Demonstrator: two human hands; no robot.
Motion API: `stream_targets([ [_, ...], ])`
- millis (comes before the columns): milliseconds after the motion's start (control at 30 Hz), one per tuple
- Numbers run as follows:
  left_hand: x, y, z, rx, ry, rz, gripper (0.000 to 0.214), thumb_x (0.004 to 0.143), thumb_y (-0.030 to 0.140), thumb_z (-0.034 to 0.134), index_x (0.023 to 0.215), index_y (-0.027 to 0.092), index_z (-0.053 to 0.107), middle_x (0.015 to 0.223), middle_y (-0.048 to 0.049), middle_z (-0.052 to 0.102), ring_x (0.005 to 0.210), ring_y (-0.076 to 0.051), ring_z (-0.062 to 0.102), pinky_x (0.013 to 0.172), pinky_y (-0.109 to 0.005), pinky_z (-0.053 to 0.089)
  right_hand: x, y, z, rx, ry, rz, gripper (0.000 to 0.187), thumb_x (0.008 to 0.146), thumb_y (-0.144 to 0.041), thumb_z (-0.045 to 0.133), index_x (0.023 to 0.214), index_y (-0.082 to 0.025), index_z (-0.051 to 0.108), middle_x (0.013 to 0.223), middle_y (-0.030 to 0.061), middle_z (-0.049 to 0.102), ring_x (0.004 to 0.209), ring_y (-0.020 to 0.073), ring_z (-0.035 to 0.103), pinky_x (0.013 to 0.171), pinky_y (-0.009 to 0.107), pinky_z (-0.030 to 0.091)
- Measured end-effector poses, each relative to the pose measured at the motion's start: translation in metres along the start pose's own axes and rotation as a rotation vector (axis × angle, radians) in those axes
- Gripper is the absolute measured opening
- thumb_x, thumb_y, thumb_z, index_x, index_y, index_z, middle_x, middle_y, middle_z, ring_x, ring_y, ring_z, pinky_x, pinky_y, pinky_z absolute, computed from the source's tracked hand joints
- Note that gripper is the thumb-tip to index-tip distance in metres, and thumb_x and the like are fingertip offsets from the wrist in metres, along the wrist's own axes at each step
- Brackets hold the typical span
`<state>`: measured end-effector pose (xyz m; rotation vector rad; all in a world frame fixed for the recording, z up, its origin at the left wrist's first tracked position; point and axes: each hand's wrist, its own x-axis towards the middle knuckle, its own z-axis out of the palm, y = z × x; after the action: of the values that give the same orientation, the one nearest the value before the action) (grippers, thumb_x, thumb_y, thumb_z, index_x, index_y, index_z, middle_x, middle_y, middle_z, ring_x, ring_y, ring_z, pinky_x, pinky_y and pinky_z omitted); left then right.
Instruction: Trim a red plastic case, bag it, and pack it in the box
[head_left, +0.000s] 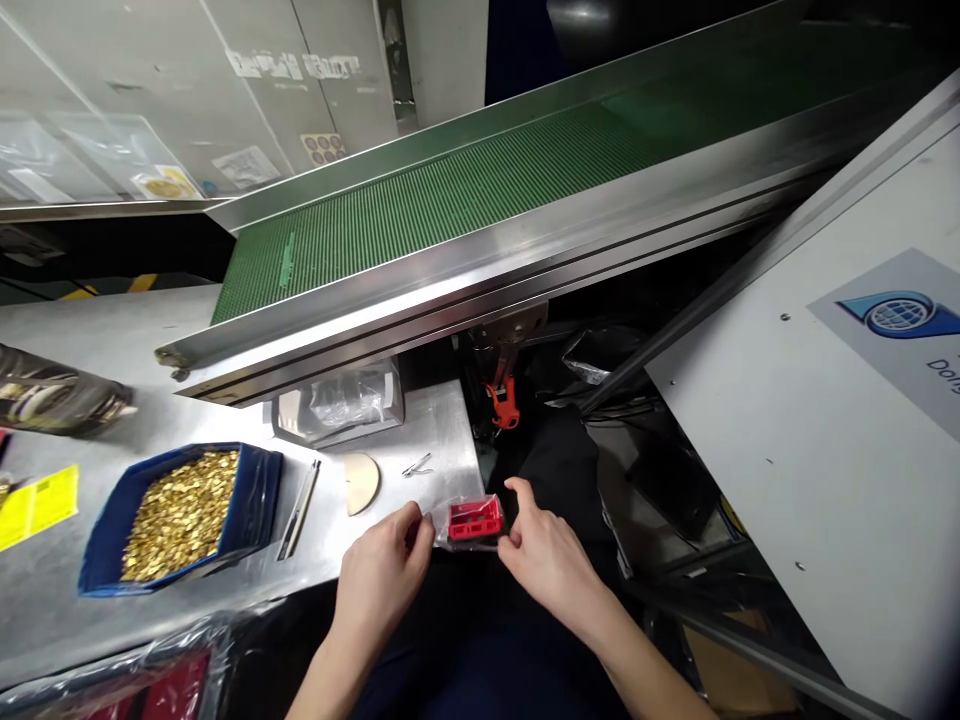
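Observation:
A small red plastic frame-like part point(475, 519) lies inside a clear plastic bag point(442, 534) at the front corner of the metal table. At the bag's left edge, my left hand point(384, 568) is closed, with its thumb and curled fingers on the film; the fingertips are partly hidden. My right hand point(549, 556) is just right of the red part. Its index finger is raised and stretched out, apart from the thumb, which is close to the bag's right edge. Whether that thumb touches the bag I cannot tell.
A blue bin point(259, 510) of small gold-coloured pieces stands left, beside a utility knife point(300, 510), a pale partial disc point(362, 483) and small nippers point(418, 464). A green conveyor point(420, 205) crosses behind. A white panel point(817, 400) slants along the right.

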<state>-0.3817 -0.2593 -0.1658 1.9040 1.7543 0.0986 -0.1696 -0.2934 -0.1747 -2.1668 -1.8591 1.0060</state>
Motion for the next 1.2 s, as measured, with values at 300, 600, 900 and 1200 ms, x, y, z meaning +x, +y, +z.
stream_targets([
  [300, -0.006, -0.001, -0.021, -0.016, -0.09, -0.054, 0.038, 0.103, 0.041, 0.031, 0.07, 0.024, 0.039, 0.064, -0.0013, 0.057, 0.065, -0.022, 0.056, 0.064, -0.032, 0.025, -0.012, -0.006, -0.022, 0.338, 0.135, -0.053, 0.044, 0.086, -0.015, 0.048, 0.128, -0.027, 0.054, 0.071, -0.0077, 0.064, 0.065, 0.0161, 0.065, 0.067, 0.026, 0.045],
  [600, -0.017, 0.004, -0.042, -0.027, -0.236, 0.015, 0.04, 0.102, 0.042, 0.029, 0.069, 0.024, 0.041, 0.065, -0.002, 0.059, 0.067, -0.022, 0.058, 0.064, -0.034, 0.025, -0.008, -0.01, -0.007, -0.093, 0.201, -0.074, 0.041, 0.09, -0.013, 0.049, 0.122, -0.028, 0.07, 0.075, 0.0007, 0.076, 0.067, 0.0219, 0.072, 0.059, 0.03, 0.034],
  [900, -0.016, -0.018, -0.036, -0.2, -0.217, -0.045, 0.042, 0.1, 0.045, 0.033, 0.065, 0.023, 0.044, 0.064, -0.0021, 0.059, 0.067, -0.023, 0.06, 0.066, -0.034, 0.037, -0.011, -0.021, -0.011, 0.084, 0.388, -0.204, 0.025, 0.097, -0.015, 0.044, 0.086, -0.023, 0.065, 0.083, 0.0035, 0.07, 0.081, 0.0212, 0.064, 0.076, 0.032, 0.042],
  [1200, -0.007, -0.03, -0.009, -1.05, -0.108, 0.158, 0.04, 0.101, 0.043, 0.048, 0.081, 0.02, 0.075, 0.133, -0.0136, 0.07, 0.137, -0.035, 0.052, 0.119, -0.052, 0.037, -0.004, -0.02, 0.006, 0.922, -0.205, -0.299, 0.021, 0.103, -0.031, 0.042, 0.091, -0.022, 0.056, 0.105, 0.0049, 0.07, 0.097, 0.0197, 0.066, 0.09, 0.032, 0.053],
])
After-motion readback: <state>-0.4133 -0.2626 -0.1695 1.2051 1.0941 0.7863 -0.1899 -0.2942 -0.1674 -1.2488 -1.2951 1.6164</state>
